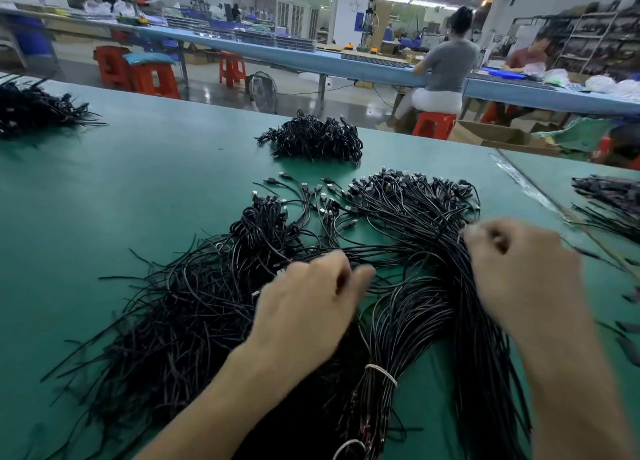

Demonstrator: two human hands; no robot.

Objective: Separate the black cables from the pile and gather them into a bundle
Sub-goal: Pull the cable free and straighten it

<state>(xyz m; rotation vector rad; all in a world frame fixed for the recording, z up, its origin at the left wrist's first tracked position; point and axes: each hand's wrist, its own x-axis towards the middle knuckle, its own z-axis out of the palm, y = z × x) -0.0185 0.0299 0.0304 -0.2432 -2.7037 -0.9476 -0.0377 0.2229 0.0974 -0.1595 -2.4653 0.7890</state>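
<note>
A big loose pile of black cables (194, 304) spreads over the green table (138, 189) in front of me. To its right lies a bundle tied with a white band (381, 376). Beyond it, cables with USB plugs (415, 210) fan out. My left hand (311, 307) reaches into the middle of the pile, fingers curled down and thumb close, pinching cables. My right hand (519, 269) is blurred. Its fingers curl round the top of a long strand of gathered cables (485, 373) that runs toward me.
Other black cable heaps lie at the table's far middle (315, 137), far left (31, 110) and right edge (609, 196). A taped seam (519, 179) crosses the mat at right. Beyond the table are red stools, a floor fan and people seated at a blue bench.
</note>
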